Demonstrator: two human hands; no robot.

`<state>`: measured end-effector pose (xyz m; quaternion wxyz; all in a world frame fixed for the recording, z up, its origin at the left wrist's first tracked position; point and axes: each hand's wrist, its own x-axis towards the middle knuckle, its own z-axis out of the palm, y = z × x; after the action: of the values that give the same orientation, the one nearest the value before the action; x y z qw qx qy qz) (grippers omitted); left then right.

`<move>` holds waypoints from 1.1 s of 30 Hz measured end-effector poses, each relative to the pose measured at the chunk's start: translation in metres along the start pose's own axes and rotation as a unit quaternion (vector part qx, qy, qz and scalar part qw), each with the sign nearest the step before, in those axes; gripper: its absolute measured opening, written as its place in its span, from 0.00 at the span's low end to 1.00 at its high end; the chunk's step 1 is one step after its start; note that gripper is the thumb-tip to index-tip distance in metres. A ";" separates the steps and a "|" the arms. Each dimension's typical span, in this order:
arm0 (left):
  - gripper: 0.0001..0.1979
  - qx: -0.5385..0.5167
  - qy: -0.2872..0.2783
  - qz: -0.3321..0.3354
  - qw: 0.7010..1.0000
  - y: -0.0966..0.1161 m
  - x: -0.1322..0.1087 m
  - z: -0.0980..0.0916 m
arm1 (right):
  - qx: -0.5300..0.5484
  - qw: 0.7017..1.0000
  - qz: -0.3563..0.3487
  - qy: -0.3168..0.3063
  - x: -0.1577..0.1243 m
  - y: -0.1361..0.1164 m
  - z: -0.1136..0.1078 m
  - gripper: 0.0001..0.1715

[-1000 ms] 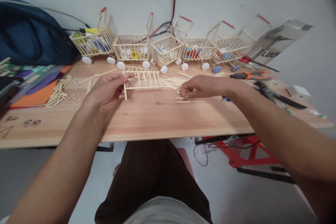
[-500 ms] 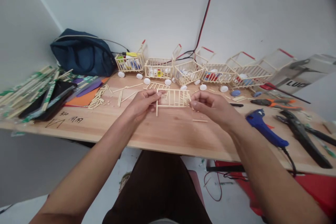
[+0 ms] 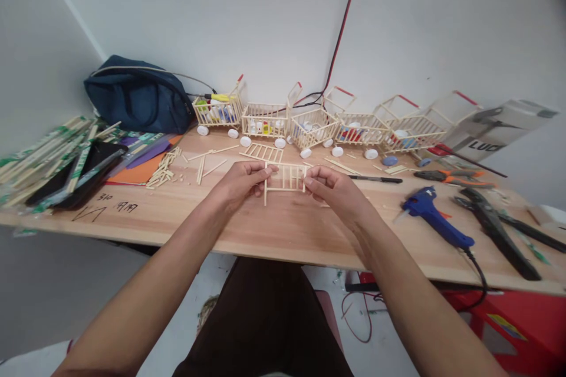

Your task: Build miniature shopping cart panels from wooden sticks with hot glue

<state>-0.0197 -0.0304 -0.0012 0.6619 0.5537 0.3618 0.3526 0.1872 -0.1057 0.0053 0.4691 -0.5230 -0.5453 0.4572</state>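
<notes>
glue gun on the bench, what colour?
Blue glue gun with a black cord, clearest in the head view.

The right hand [image 3: 329, 184] has now gripped the stick panel [image 3: 286, 177].

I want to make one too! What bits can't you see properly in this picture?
Head view:
- Ends of the stick frame: covered by the left hand and right hand.
- Things inside the little carts: too small and far to name.
- Box by the wall: its print is blurred and partly hidden by a black rod.
- Glue gun cord: drops behind the table edge.
</notes>
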 end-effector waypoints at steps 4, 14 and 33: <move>0.16 0.138 0.024 0.012 0.990 -0.006 0.002 -0.004 | 0.018 0.999 -0.003 0.031 -0.008 0.000 0.005 0.17; 0.15 0.258 0.033 0.031 0.965 -0.009 -0.001 -0.007 | -0.170 0.985 -0.006 0.030 0.019 0.001 0.031 0.11; 0.13 0.105 0.004 -0.020 0.994 -0.004 -0.003 -0.001 | -0.402 0.909 -0.010 0.106 0.029 -0.008 0.058 0.16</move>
<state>-0.0214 -0.0330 -0.0052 0.6055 0.6117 0.4104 0.3012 0.1283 -0.0775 0.0057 0.2785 -0.7071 -0.6355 0.1360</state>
